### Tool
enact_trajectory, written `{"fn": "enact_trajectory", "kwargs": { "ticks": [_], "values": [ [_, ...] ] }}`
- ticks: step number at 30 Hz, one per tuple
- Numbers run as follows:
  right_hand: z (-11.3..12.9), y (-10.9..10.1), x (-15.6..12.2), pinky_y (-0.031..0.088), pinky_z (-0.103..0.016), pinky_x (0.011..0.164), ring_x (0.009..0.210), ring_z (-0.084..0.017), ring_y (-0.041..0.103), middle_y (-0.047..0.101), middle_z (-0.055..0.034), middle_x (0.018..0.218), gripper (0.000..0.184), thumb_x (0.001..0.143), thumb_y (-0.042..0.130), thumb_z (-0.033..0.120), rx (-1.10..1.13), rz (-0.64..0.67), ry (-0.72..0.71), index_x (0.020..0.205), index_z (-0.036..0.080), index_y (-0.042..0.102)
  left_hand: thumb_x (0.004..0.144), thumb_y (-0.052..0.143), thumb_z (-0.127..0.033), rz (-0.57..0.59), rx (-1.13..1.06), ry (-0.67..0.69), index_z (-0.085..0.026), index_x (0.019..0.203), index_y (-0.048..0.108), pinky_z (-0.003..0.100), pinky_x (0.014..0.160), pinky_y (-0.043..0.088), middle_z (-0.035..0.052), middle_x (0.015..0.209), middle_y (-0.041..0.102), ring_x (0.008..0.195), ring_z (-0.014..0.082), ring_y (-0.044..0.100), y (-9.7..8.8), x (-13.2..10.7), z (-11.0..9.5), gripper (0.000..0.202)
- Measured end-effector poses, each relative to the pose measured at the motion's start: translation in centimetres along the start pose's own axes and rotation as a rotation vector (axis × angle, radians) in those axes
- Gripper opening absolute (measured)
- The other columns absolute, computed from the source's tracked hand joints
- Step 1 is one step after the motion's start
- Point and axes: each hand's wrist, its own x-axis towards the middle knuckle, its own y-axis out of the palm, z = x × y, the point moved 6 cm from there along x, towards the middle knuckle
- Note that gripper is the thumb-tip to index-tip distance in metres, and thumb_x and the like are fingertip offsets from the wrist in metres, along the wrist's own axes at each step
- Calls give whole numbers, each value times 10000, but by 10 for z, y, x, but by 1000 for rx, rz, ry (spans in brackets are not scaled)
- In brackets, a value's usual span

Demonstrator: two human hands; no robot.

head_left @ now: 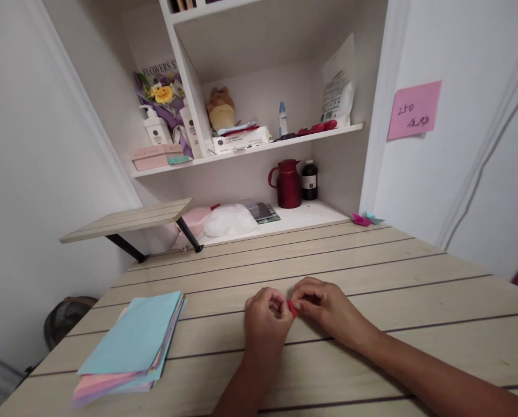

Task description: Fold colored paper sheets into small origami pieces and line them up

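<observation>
Between my two hands, just above the wooden table (363,359), is a small piece of red folded paper (292,309). My left hand (265,315) pinches its left side between thumb and fingers. On the other side, my right hand (317,301) grips the paper with thumb and forefinger. Much of the paper is hidden by the fingertips, so its full shape cannot be made out. A stack of coloured paper (132,336), light blue on top with pink and purple sheets below, lies on the table to the left of my hands.
At the table's far right edge sit a pink folded-paper piece (362,220) and a blue one (374,218). A small raised wooden shelf (128,219) stands at the back left. Behind, a white shelf unit holds a red jug (288,185) and a dark bottle (309,180).
</observation>
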Motion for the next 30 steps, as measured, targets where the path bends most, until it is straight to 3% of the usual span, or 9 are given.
{"fn": "enact_trajectory", "kwargs": {
  "ticks": [6,11,14,17,22,30],
  "values": [
    [-17,-3,5,449,-302,729,783,-197,596,660,-27,778,131,762,595,236,49,-48,73,663,199,672,616,554,-121,-64,-158,-227,-211,592,552,217,532,426,-32,550,578,523,130,543,-2,2,16,94],
    [-33,-15,6,443,-299,703,737,-185,581,654,-16,745,129,758,593,275,95,-114,177,679,193,656,634,540,-134,-98,-153,-283,-198,616,547,214,502,419,-25,533,567,499,129,531,-13,8,29,67],
    [-31,-15,4,445,-293,701,727,-174,578,646,-9,744,122,777,576,260,82,-120,158,692,193,631,643,542,-140,-94,-148,-283,-197,628,552,220,526,433,-19,555,582,522,135,548,-15,8,29,60],
    [-20,-10,1,464,-287,687,737,-171,589,650,-15,801,74,786,574,232,26,-115,102,784,199,640,647,552,-145,-77,-96,-225,-206,639,564,236,562,443,-14,590,604,552,145,566,-13,5,23,62],
    [-1,-2,-5,510,-298,747,843,-185,624,666,-52,984,198,780,610,191,-47,-71,8,970,214,659,685,548,-137,-76,110,-3,-225,679,558,252,606,452,-12,656,636,611,160,604,-12,1,6,89],
    [9,-3,-7,486,-301,743,798,-181,630,695,-29,840,165,814,565,135,-226,-64,-76,864,227,693,726,544,-103,-52,245,154,-229,697,538,275,640,447,-14,679,625,646,167,598,-9,-6,-15,129]
  ]
}}
